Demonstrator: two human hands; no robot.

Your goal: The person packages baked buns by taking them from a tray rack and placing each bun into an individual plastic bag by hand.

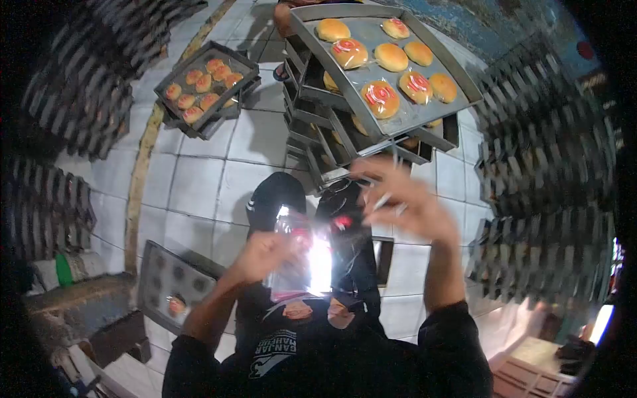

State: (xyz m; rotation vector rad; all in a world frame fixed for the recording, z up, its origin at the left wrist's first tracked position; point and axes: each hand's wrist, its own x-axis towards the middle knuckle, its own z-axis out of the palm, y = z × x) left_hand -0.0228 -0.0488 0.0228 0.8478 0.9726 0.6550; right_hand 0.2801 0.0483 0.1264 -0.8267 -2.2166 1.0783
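Observation:
My left hand (264,255) is closed at the left edge of a clear plastic bag (285,282) with pink print, lying over my lap. Strong glare hides part of the bag and whatever is in it. Raised to the right, my right hand (415,202) is smeared by motion, its fingers bent. Pale streaks show about those fingers, but I cannot make out what they are. Just beyond this hand is the near corner of a metal tray (424,123) of round golden buns (391,58), some under clear wrap with pink-red print.
Under that tray stands a stack of trays (312,123). A smaller tray (162,99) of buns is at the upper left. Beside my left arm a dark tray (156,282) holds one bun (176,305). Racks of stacked trays (544,159) line both sides.

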